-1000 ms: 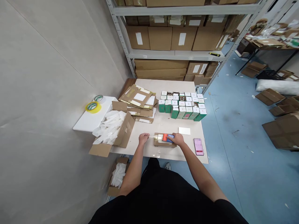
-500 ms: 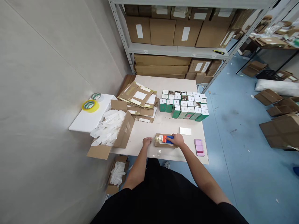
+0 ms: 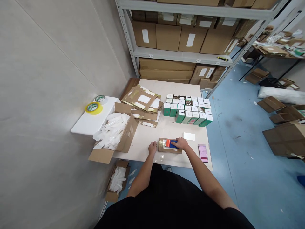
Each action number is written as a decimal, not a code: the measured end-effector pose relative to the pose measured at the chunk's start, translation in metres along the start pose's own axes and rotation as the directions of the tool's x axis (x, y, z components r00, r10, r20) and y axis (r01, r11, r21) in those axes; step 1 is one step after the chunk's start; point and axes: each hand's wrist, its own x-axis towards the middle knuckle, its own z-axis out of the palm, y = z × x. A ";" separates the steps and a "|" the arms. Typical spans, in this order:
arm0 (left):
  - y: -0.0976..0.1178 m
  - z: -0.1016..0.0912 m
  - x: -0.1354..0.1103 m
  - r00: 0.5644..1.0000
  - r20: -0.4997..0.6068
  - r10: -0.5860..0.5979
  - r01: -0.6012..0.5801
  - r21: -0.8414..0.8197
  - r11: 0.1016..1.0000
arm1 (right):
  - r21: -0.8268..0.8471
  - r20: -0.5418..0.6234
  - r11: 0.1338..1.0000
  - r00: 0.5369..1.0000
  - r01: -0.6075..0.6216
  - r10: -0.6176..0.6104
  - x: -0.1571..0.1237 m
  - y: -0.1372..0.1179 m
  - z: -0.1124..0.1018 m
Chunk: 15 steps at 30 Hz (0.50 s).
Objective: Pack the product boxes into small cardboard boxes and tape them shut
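A small brown cardboard box lies flat near the table's front edge, with clear tape on its left end. My right hand is closed on the blue end of a flat blue-and-orange tool, whose orange part lies toward the left over the box top. The tool's exact kind is unclear. Just left of the box, my left hand is curled closed beside its end, apart from it; anything inside those fingers is hidden. Behind my right hand lies a white card.
Several green-and-white small boxes stand at the table's back right. Flattened cardboard mailers are piled at back left. An open carton of white paper strips, yellow tape, a phone and a shelving rack surround the work.
My left hand has moved slightly right, staying closed near the box's left end. My right hand keeps the blue-and-orange tool over the box. The camera view has shifted slightly.
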 end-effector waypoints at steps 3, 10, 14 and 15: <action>0.003 0.004 0.002 0.997 -0.048 0.056 -0.054 0.046 0.997 | -0.017 0.082 1.000 0.997 -0.004 0.006 0.001 0.001 -0.008; 0.012 0.016 0.005 0.996 -0.027 0.081 -0.073 0.228 0.971 | -0.067 0.022 0.997 0.999 -0.042 0.044 -0.003 -0.007 -0.001; 0.015 0.025 0.001 0.998 -0.040 0.047 -0.030 0.361 0.932 | -0.066 0.005 0.995 0.997 -0.074 0.075 -0.008 -0.003 0.000; 0.017 0.028 0.001 0.998 -0.043 0.041 -0.021 0.390 0.921 | -0.071 -0.001 0.994 0.996 -0.085 0.085 -0.010 0.003 -0.002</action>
